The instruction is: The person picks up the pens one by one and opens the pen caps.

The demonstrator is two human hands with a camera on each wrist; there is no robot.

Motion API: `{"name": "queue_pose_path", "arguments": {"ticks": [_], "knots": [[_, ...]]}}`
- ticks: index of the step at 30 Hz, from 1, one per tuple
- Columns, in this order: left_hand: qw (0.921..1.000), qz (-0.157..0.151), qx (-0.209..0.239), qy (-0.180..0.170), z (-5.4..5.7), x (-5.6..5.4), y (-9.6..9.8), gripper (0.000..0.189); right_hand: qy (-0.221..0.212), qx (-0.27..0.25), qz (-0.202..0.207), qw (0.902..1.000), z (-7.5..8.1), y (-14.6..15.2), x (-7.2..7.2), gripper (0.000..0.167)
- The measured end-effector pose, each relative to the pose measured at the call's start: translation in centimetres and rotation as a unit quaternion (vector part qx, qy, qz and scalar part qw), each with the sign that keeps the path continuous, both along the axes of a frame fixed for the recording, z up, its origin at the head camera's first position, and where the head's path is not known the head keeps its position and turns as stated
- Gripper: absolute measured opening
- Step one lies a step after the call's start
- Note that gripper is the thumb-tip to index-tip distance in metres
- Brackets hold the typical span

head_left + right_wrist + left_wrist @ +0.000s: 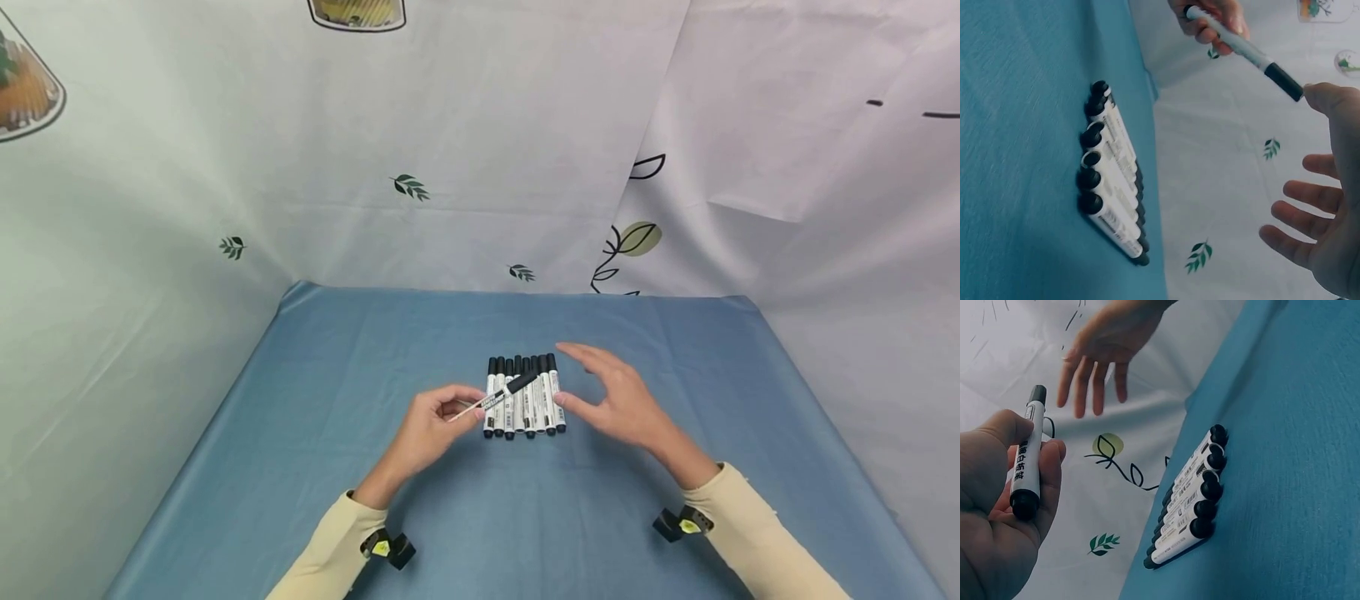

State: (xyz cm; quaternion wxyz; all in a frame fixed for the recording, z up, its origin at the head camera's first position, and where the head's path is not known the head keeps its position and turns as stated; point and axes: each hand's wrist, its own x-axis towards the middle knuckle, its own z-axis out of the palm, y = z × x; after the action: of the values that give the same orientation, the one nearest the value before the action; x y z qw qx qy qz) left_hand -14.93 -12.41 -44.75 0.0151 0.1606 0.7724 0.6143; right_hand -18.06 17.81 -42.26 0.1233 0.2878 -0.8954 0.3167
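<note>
In the head view my left hand (442, 421) pinches a white marker (491, 401) with a black cap, held slantwise above a row of similar markers (528, 404). The left wrist view shows this held marker (1030, 456) between thumb and fingers, its black end towards the camera. My right hand (618, 400) is beside the row's right end, thumb and fingers spread, holding nothing. In the right wrist view, the right thumb (1329, 100) appears close to the held marker's black cap (1284, 81); whether they touch I cannot tell. The row lies side by side, caps pointing away.
A blue cloth (337, 350) covers the table. White curtains (480, 150) printed with leaves surround it at the back and both sides. Each wrist carries a small black camera on a strap, as on the left sleeve (330, 542).
</note>
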Motion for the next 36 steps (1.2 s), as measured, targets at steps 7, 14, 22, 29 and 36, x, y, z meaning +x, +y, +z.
{"name": "queue_pose_path", "arguments": {"ticks": [7,14,22,29,36], "knots": [[0.9992,-0.033,-0.005,0.02,-0.3,0.5,-0.1,0.017,0.044,0.003,0.047,0.9979,0.8,-0.9,0.7,0.068],[0.9971,-0.064,-0.025,0.032,-0.4,0.8,0.0,0.019,-0.001,-0.009,0.109,0.994,0.8,-1.7,1.4,0.062],[0.9956,-0.074,-0.043,0.038,-0.3,1.0,-0.1,0.017,-0.016,-0.021,0.133,0.9908,0.5,-2.0,1.4,0.051],[0.9941,-0.086,-0.054,0.039,-0.5,1.2,-0.1,0.017,-0.024,-0.03,0.169,0.9849,0.4,-1.9,1.4,0.037],[0.9924,-0.101,-0.044,0.056,-0.6,1.4,-0.3,0.017,-0.029,-0.033,0.187,0.9814,0.9,-2.1,2.1,0.022]]}}
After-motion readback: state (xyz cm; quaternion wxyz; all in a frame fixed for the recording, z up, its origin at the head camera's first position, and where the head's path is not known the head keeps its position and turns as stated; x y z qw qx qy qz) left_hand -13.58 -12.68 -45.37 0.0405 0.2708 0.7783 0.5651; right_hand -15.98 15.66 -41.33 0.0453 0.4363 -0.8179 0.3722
